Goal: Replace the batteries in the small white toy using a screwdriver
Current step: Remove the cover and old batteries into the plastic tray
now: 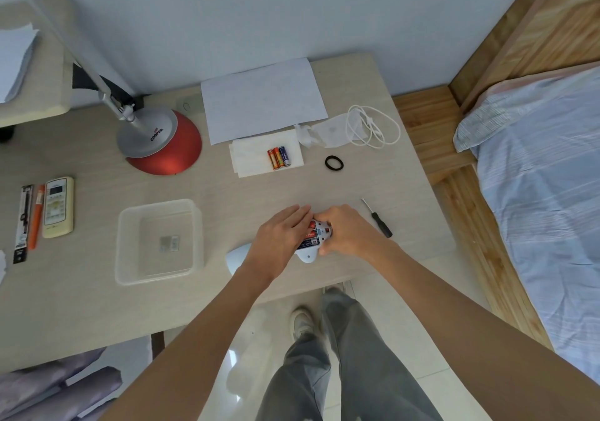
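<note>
The small white plastic toy (pixel 316 240), lying open on the pale wooden worktop (pixel 227 193) just left of the black-handled screwdriver (pixel 378 218), looks light, rigid and slick, so the right hand (pixel 344 229) clasps its shell while the flat left hand (pixel 279 238) presses its batteries.

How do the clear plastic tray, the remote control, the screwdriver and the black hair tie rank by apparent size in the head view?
Largest to smallest:
1. clear plastic tray
2. remote control
3. screwdriver
4. black hair tie
All four lie on the same table, so nearness to the camera hardly affects the ranking.
</note>
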A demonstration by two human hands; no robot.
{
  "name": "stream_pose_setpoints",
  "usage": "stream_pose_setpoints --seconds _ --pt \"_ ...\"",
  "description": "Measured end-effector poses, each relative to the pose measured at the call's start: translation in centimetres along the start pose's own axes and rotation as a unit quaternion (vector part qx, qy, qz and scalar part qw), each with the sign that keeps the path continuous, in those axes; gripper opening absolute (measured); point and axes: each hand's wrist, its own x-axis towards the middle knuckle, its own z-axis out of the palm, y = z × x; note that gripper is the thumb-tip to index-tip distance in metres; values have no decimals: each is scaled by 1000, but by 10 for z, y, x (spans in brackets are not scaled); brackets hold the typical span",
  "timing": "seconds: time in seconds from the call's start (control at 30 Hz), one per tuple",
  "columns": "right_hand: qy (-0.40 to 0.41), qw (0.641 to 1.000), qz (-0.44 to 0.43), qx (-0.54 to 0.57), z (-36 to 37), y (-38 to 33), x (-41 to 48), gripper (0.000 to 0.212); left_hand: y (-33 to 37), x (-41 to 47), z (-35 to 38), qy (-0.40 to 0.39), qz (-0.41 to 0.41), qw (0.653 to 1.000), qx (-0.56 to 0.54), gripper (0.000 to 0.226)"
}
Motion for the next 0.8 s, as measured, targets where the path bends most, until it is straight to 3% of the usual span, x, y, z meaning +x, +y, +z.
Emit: stream_pose_setpoints --seconds 0.23,0.5,0.57,0.67,0.8 --pt "2 1000 -3 3 1 1 -1 47 4 -7 9 36 17 999 28 54" --pt "1 1000 2 11 4 3 -1 47 19 -8 -1 101 -10 994 -51 38" --pt "-1 1000 2 10 5 3 -1 47 22 -9 -15 121 -68 983 -120 27" --pt "-3 1000 5 14 4 3 -4 40 19 -18 -43 167 -215 933 -237 18" --pt "-5 1000 4 19 4 2 -5 39 -7 -44 -76 199 -299 887 -289 16"
